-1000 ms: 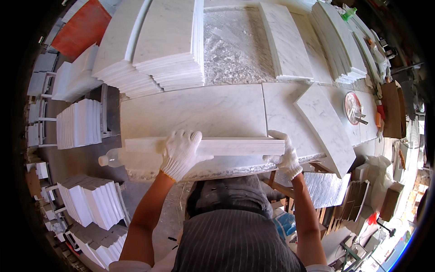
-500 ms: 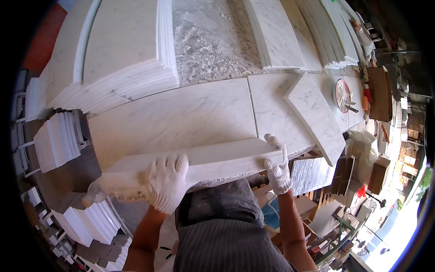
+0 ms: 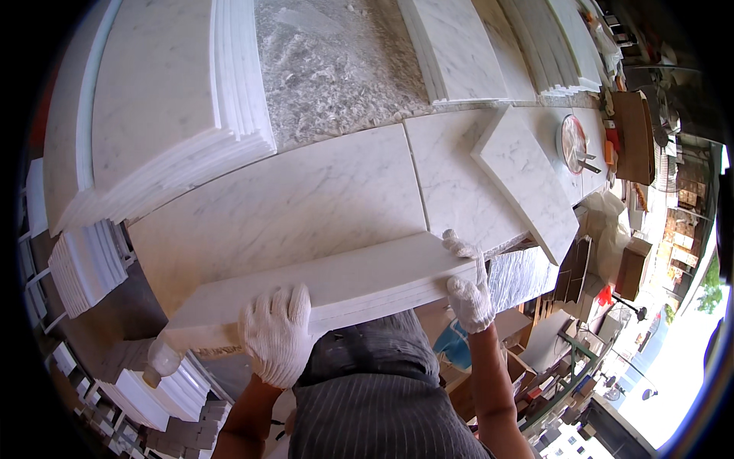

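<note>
White knitted gloves cover both my hands. A few flat white marble slabs [image 3: 329, 277] lie stacked along the near edge of the worktop, their front edges facing me. My left hand [image 3: 277, 333] is closed on the front edge towards the stack's left end, fingertips at the upper rim and its thumb out of sight. Around the right end corner wraps my right hand [image 3: 468, 283], with some fingers on top and the rest against the front. Under the stack's left end, a clear plastic bottle [image 3: 162, 359] shows in part.
Behind the stack runs a pale marble worktop [image 3: 306, 183]. A taller pile of slabs [image 3: 160, 84] stands at the back left, more slabs [image 3: 459, 53] at the back right. One slab [image 3: 527, 180] lies askew on the right, near a round tub [image 3: 573, 145] with a metal scraper [image 3: 587, 162].
The slab stack now covers the rough worktop edge that showed beneath it. Both hands keep their hold, and the left fingertips reach the upper rim. The whole view has shifted slightly.
</note>
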A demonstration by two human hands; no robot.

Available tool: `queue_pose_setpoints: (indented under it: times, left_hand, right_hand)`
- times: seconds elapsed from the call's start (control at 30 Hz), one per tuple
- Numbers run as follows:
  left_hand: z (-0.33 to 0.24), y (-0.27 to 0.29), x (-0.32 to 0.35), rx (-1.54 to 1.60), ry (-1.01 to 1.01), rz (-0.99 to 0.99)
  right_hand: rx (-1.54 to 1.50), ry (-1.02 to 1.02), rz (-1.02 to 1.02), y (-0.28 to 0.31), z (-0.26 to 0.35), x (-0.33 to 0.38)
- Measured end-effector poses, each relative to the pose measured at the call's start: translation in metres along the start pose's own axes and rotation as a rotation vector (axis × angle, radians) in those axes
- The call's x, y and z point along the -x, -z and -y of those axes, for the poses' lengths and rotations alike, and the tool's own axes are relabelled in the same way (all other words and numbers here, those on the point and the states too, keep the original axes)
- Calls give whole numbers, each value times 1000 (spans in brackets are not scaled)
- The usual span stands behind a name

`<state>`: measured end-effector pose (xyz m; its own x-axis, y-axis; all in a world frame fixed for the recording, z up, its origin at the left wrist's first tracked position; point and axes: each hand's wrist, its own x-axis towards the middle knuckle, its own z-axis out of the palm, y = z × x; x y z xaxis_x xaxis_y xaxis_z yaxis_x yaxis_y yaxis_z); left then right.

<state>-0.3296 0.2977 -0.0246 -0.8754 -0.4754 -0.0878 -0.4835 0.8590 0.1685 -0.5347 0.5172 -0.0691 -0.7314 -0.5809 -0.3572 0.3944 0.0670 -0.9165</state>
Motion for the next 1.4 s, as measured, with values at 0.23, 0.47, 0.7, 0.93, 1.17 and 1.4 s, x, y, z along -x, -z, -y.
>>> queue_pose_setpoints:
  times: [0.23, 0.47, 0.7, 0.93, 1.17, 1.4]
  left_hand:
    - [-3, 5, -3, -8, 16, 31]
    - [-10, 14, -4, -32, 38, 36]
    - [-15, 26, -3, -38, 7, 10]
    - [-5, 48, -15, 165, -57, 219]
    - [18, 32, -26, 600, -31, 359]
    - [18, 40, -40, 673, 90, 522]
  right_hand:
    - [-51, -4, -4, 1, 0, 0]
    - [35, 67, 7, 1, -3, 1]
    - [181, 123, 69, 7, 5, 0]
    - [122, 145, 49, 1, 9, 1]
    - [94, 188, 79, 5, -1, 0]
    - [-55, 179, 37, -2, 4, 3]
